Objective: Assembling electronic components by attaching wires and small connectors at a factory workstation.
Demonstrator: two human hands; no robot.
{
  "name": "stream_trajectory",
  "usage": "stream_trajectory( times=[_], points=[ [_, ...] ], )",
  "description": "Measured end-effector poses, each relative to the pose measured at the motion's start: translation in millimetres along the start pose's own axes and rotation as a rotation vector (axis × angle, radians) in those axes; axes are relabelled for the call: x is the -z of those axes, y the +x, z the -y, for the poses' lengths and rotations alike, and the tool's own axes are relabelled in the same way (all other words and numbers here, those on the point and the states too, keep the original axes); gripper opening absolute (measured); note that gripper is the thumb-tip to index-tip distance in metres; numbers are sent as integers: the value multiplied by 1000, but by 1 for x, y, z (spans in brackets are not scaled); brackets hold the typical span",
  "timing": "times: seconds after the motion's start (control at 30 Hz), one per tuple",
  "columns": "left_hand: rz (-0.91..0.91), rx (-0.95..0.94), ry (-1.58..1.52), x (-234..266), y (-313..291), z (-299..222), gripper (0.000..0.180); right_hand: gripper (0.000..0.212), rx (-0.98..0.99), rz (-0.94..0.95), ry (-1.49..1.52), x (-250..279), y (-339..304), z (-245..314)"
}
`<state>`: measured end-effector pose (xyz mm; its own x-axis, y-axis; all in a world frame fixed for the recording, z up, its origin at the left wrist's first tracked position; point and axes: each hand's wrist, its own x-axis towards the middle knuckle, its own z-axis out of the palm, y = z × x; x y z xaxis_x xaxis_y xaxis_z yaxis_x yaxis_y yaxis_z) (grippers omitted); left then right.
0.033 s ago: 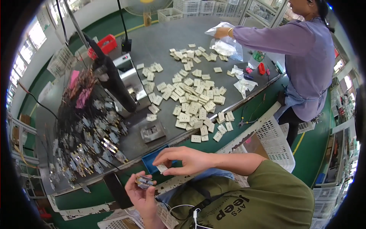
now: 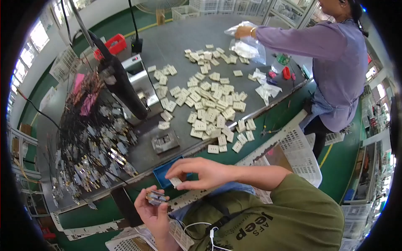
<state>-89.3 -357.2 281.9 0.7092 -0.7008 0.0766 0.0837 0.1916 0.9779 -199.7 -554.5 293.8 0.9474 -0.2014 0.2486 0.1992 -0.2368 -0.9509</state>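
In my left hand point(image 2: 153, 211) is a small grey block with brass-coloured metal strips point(image 2: 155, 198), gripped between thumb and fingers. Just to its right, my right hand point(image 2: 200, 172) pinches a small white piece point(image 2: 175, 181) between thumb and fingertips. The two held parts are close but apart. Below my right fingers, a blue tray point(image 2: 159, 176) sits at the table's near edge. Beyond it, a metal fixture block point(image 2: 165, 141) rests on the tabletop. Many cream-coloured plates with small holes point(image 2: 211, 98) lie in a loose heap past my right hand.
A tangle of wired grey and brass parts point(image 2: 96, 154) covers the table's left side. A metal machine point(image 2: 143, 85) with a thick black arm point(image 2: 121, 92) stands behind. Across the right corner, a co-worker's hand point(image 2: 243, 32) handles a clear plastic bag point(image 2: 253, 48). White crates point(image 2: 298, 152) stand below the edge.
The whole view has shifted slightly. Both hands keep the same grips, and the co-worker's hand stays at the plastic bag.
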Motion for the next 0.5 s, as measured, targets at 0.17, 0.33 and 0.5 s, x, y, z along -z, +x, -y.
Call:
stream_trajectory(
  times=[0.17, 0.33, 0.5],
  points=[
    [52, -64, 43, 7, 6, 4, 64, 35, -75, 3, 23, -1, -1, -5],
    [43, -46, 31, 7, 4, 0, 64, 35, -39, -8, 3, 1, 0, -2],
    [28, -56, 10, 4, 5, 1, 64, 34, -38, -21, 25, 2, 0, 0]
  ],
)
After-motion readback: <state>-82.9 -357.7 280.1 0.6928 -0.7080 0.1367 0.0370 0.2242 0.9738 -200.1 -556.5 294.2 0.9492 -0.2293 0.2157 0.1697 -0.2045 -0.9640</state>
